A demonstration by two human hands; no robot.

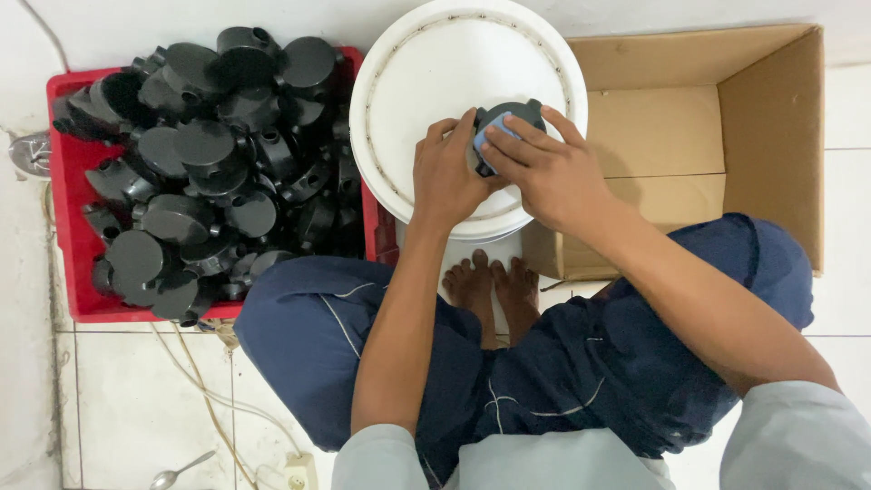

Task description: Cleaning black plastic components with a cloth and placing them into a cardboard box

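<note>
On the white bucket lid (pixel 426 82) our left hand (pixel 445 172) clamps the black round fitting (pixel 519 116); our right hand (pixel 544 168) presses a blue pad (pixel 490 138) on it; it looks light, rigid, best gripped by its rim

black round junction boxes (pixel 204 172) fill a red crate (pixel 68 181). white bucket lid (pixel 426 82), brown cardboard box (pixel 771 118), a light blue label (pixel 485 138) on one black junction box (pixel 510 116), navy trousers (pixel 308 345).

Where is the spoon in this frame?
The spoon lies on the tiled floor at the head view's bottom left, below the red crate, beside a power socket.
</note>
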